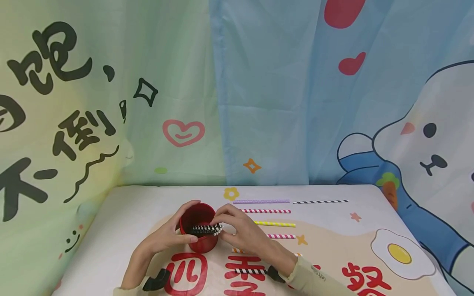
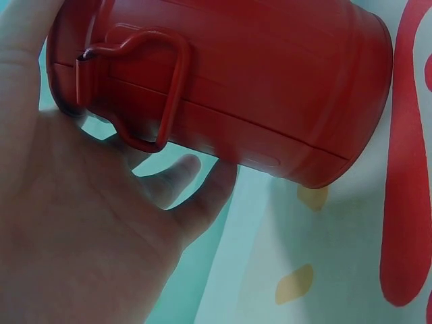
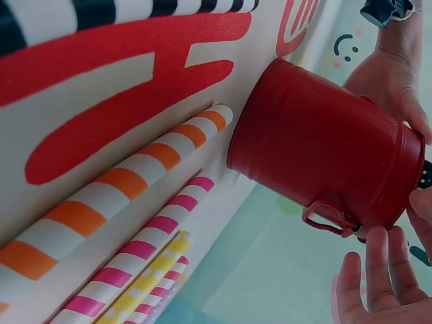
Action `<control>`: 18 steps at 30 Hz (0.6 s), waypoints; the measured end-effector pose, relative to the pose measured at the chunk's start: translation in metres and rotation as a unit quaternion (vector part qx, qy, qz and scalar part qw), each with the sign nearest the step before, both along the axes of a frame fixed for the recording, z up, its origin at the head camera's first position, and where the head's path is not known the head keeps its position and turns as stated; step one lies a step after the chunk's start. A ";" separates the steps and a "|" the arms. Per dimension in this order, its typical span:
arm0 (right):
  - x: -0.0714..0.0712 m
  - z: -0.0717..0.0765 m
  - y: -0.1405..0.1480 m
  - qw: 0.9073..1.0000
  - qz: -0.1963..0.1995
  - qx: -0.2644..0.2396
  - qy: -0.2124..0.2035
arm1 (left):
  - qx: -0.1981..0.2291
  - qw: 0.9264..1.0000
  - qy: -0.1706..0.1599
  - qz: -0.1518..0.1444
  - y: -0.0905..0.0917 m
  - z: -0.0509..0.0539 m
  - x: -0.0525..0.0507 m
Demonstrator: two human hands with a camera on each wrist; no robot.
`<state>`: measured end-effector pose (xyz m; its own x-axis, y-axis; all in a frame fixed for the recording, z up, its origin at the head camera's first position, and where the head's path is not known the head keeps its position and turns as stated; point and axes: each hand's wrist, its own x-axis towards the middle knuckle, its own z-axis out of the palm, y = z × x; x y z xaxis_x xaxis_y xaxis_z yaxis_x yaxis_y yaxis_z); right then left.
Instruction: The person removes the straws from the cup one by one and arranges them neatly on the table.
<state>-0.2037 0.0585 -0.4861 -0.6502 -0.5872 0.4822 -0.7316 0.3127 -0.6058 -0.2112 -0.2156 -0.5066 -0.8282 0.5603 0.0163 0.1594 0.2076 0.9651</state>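
Straw with black-and-white stripes point(image 1: 250, 271) lies nearest on the table point(image 1: 333, 211), with an orange-striped straw point(image 1: 238, 250) just farther off, partly covered by the right arm point(image 1: 277, 255). Next, to the left, comes the red cup point(image 1: 203, 245), mouth up, its wire handle point(image 2: 178, 88) showing in the left wrist view; whether its base sits flat I cannot tell. The left hand point(image 1: 163, 236) grasps it from the left, thumb at the near side of the rim. The right hand point(image 1: 240, 228) pinches the end of some black-and-white dotted straws point(image 1: 203, 230) by the right rim, their length reaching across the mouth; how many, I cannot tell. To do this well, I judge, the left fingers should brace the cup without squeezing, while the pinch is best light, with the straws lined up to the opening and clear of the rim. Farther off, right of the cup, lie a pink-striped straw point(image 1: 281, 236), a yellow dotted straw point(image 1: 275, 224), a magenta-striped straw point(image 1: 266, 211), a purple straw point(image 1: 261, 201) and, far right, a thin black-and-white straw point(image 1: 321, 202). At the far side hangs a printed curtain point(image 1: 266, 82).
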 end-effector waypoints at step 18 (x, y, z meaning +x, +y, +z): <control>0.001 0.004 0.006 0.997 -0.018 -0.063 -0.038 | -0.007 1.000 0.002 0.011 0.001 0.002 0.001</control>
<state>-0.2026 0.0645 -0.4824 -0.7068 -0.5011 0.4994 -0.6721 0.2553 -0.6950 -0.2100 -0.2150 -0.5047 -0.8402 0.5421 0.0129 0.1593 0.2242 0.9614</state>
